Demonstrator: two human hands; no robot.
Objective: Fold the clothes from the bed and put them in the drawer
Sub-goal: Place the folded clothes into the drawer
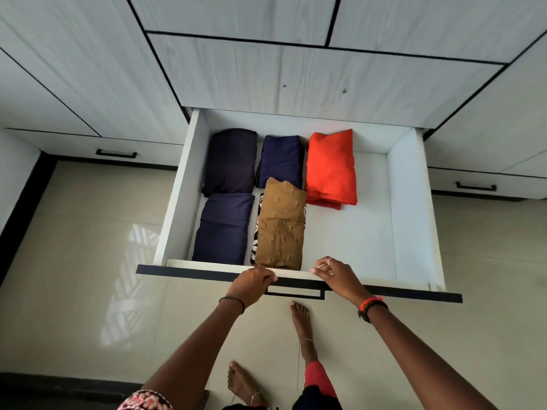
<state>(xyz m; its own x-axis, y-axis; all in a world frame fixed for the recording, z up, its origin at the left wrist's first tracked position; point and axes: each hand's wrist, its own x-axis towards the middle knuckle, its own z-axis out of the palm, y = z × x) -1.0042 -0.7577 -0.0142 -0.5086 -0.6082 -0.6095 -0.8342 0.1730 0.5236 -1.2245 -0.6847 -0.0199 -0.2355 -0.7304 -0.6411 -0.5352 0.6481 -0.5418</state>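
Grip: left hand [255,280] and right hand [334,273] clamp the drawer [189,184] front edge; folded clothes [281,223] lie just beyond.

The light is soft daylight, even and rather bright. On the glossy floor [88,261] at the left lies a pale glare patch with a grid pattern, like a window reflected. Inside the drawer [411,202] the shadows are weak and only the right wall looks a little darker. The wide lens bends the cabinet [88,69] lines strongly toward the edges. The focus is mostly sharp, with slight softness at the corners.
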